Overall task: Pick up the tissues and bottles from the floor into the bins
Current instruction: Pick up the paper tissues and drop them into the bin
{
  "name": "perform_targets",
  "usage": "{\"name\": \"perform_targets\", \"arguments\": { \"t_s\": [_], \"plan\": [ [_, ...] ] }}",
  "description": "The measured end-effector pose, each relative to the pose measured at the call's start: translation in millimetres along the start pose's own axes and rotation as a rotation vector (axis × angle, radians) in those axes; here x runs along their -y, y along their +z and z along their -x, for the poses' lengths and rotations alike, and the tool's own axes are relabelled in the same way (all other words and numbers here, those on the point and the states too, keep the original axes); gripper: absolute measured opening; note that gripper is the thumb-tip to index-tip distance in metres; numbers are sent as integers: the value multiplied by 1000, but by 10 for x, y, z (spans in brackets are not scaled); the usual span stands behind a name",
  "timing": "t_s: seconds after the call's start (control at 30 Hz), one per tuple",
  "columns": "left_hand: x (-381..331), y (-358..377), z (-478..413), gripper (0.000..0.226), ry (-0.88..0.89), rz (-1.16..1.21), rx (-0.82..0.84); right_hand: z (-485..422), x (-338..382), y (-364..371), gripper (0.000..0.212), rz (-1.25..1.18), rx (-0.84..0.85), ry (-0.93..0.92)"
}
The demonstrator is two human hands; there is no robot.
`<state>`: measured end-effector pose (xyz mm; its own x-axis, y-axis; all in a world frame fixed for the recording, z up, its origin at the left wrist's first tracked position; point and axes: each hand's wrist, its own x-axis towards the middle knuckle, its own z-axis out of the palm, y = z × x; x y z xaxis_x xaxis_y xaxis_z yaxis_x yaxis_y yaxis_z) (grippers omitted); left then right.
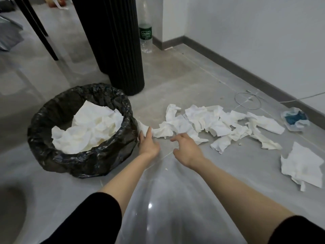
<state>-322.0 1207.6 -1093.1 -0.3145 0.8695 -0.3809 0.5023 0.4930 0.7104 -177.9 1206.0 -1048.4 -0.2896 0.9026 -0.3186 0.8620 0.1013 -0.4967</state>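
Tissues (202,120) lie strewn just right of bin (40,138), more inside it, bottle (145,32) upright behind bin; left hand (148,142) touches nearest tissue (143,127), grip unclear; right hand (186,150) hovers right of bin, fingers loosely curled, empty.

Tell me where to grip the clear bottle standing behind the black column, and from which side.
Probably grip the bottle round its clear body above the green label, coming from the near, open-floor side. It stands upright, the black column crowds its left, and the wall corner is behind it.
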Motion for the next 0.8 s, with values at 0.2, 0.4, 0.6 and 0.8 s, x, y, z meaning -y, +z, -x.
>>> {"name": "perform_targets", "arguments": {
  "t_s": [0.2, 0.4, 0.6, 0.8],
  "plan": [
    [46, 83, -415, 65, 31, -120, -41, -183, -211, 96, 48, -112, -21, 22],
    [86, 131, -577, 49, -8, -248, 18, -401, -235, 157, 52, -98, -21, 0],
    [222, 241, -376, 52, -49, -141, -32, -617, -152, 235, 57, -38, 15, -70],
    [395, 191, -295, 29, -42, -180, -87, -889, -46, 362, 67, 90, 106, -127]
  ]
}}
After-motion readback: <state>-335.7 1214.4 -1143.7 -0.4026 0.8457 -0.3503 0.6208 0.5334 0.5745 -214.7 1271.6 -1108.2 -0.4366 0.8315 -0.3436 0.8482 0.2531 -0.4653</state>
